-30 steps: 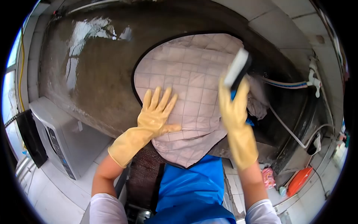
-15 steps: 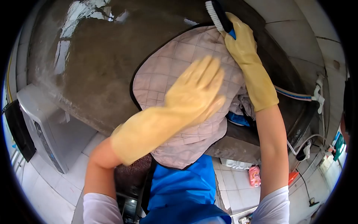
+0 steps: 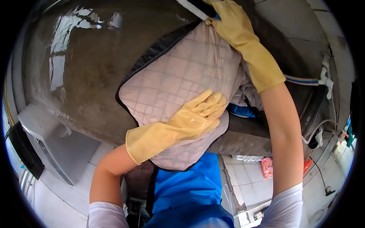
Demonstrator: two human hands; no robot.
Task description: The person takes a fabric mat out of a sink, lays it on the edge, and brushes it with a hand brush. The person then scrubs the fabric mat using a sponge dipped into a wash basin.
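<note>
A pale pink quilted cloth with a black border lies on the wet brown slab, its lower end over the front edge. My left hand, in a yellow rubber glove, lies on the cloth's lower right part with its fingers stretched out. At the cloth's top corner, my gloved right hand is closed round a black and blue brush with white bristles, and its fingertips pinch the cloth. The upper left border is lifted and folded. Part of the brush is cut off by the frame's top.
Right of the cloth lies a crumpled greyish fabric with a blue item beside it. A white tap with a hose is on the right wall. A silver appliance stands at the left, and a pink packet lies low on the right.
My right hand has moved up and left with the brush, pulling the cloth's top corner. My left hand first slid right across the cloth, then came down lower on it.
</note>
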